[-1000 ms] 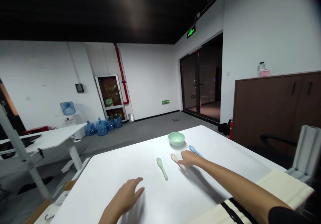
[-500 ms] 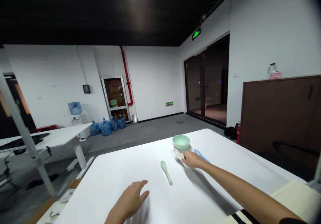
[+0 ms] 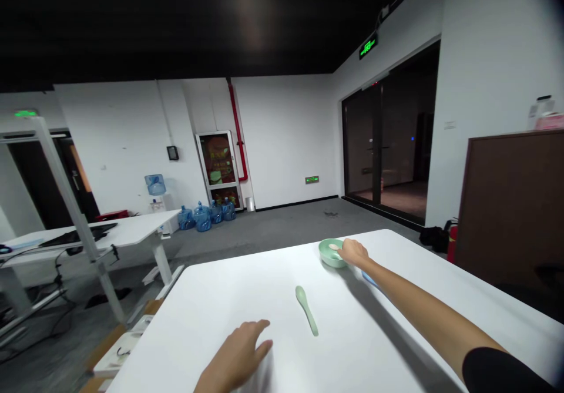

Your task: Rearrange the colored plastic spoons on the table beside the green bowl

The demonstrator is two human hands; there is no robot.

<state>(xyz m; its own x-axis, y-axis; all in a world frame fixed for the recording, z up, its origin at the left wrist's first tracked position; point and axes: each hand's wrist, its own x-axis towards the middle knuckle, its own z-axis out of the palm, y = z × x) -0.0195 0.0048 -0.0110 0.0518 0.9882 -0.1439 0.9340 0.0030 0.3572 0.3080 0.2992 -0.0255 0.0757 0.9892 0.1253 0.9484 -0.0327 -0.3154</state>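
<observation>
the right hand (image 3: 355,253) is pinching a pale spoon (image 3: 335,247) inside the rim of a green bowl (image 3: 328,258), scoop pointing left, long axis nearly level; earlier the spoon was lying on the white table (image 3: 211,305). the left hand (image 3: 235,358) is resting spread.

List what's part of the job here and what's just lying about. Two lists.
Job: right hand, left hand, green bowl, pale spoon, green spoon, blue spoon.

Lying about: water jugs, cabinet, fire extinguisher.
</observation>
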